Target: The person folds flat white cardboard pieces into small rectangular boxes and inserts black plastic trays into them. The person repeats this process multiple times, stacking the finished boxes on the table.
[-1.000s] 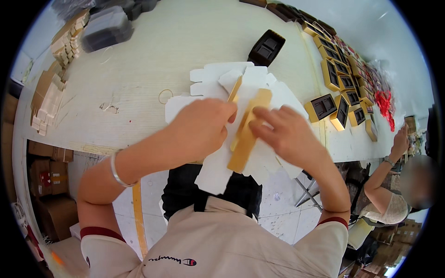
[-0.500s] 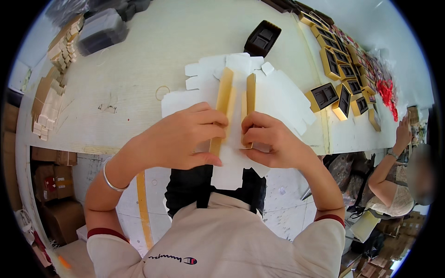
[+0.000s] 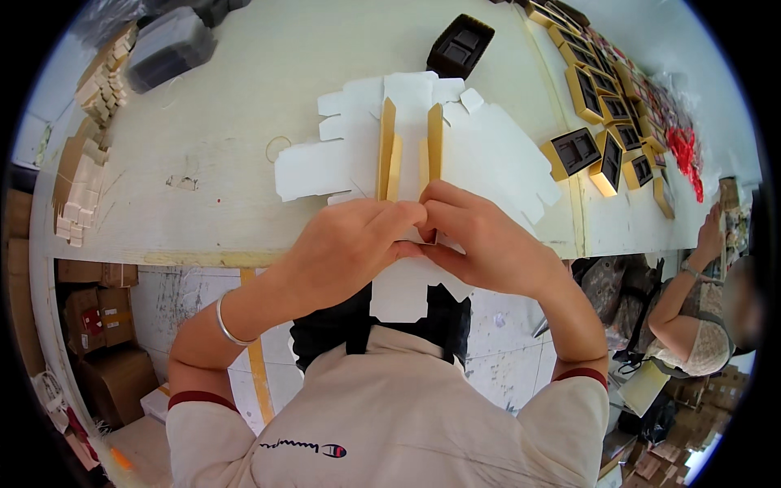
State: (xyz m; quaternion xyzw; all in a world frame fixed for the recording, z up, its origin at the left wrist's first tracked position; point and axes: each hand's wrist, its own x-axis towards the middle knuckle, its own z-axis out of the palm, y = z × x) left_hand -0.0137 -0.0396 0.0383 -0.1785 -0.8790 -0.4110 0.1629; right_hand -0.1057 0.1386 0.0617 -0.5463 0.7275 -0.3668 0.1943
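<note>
My left hand (image 3: 354,244) and right hand (image 3: 488,244) meet, fingers and thumbs bent in a narrow pinch on the near end of the gold-and-white carton (image 3: 386,150). Its two raised gold walls run away from me, just beyond my knuckles; my fingers hide the folds under them. White blanks (image 3: 500,159) spread beneath it and past both hands, crowding the space there. Straight ahead of my right hand, beyond the blanks, sits a dark tray (image 3: 461,46). Farther right of that hand stand gold boxes (image 3: 572,152) with dark inserts, then red plastic (image 3: 685,159). Well off to my left hand's left are card stacks (image 3: 84,183), with plastic trays (image 3: 169,50) farther forward.
</note>
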